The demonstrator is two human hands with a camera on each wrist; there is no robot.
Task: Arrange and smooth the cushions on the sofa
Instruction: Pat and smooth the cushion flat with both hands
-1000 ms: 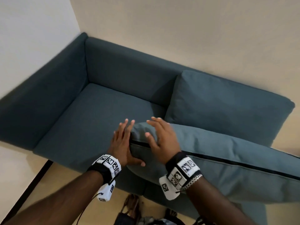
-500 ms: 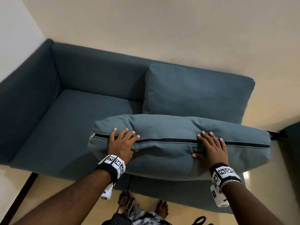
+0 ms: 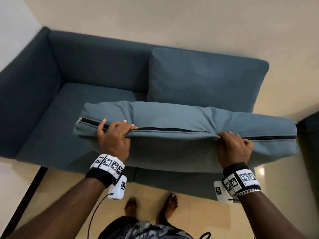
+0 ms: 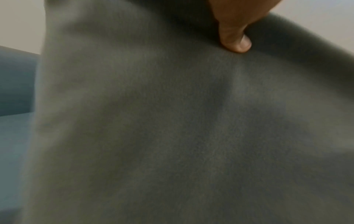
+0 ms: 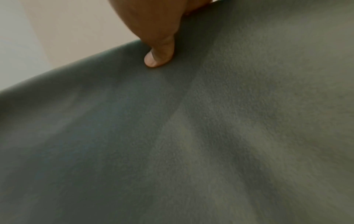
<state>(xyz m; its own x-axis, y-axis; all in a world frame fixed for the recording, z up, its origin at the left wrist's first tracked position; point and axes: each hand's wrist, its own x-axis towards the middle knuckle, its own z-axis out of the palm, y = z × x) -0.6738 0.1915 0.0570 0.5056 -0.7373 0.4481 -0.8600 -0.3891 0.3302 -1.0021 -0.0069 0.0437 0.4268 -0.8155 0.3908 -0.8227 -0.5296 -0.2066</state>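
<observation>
A large blue-grey cushion (image 3: 172, 116) with a black zip along its upper edge is held up in front of the teal sofa (image 3: 51, 107). My left hand (image 3: 114, 133) grips the zip edge near its left end. My right hand (image 3: 232, 145) grips the same edge toward the right. In both wrist views the cushion fabric (image 4: 172, 128) (image 5: 191, 136) fills the frame, with a thumb pressed into it. A second cushion (image 3: 203, 80) leans upright against the sofa back on the right.
The left half of the sofa seat (image 3: 82, 100) is bare, with the armrest (image 3: 25, 87) at the far left. A beige wall (image 3: 172, 19) runs behind the sofa. My bare feet (image 3: 151, 206) stand on the tiled floor in front. A dark object (image 3: 309, 135) sits at the right edge.
My fingers went from lying flat on the cushion to curling round its zip edge, and the cushion has risen and spread wider in front of me.
</observation>
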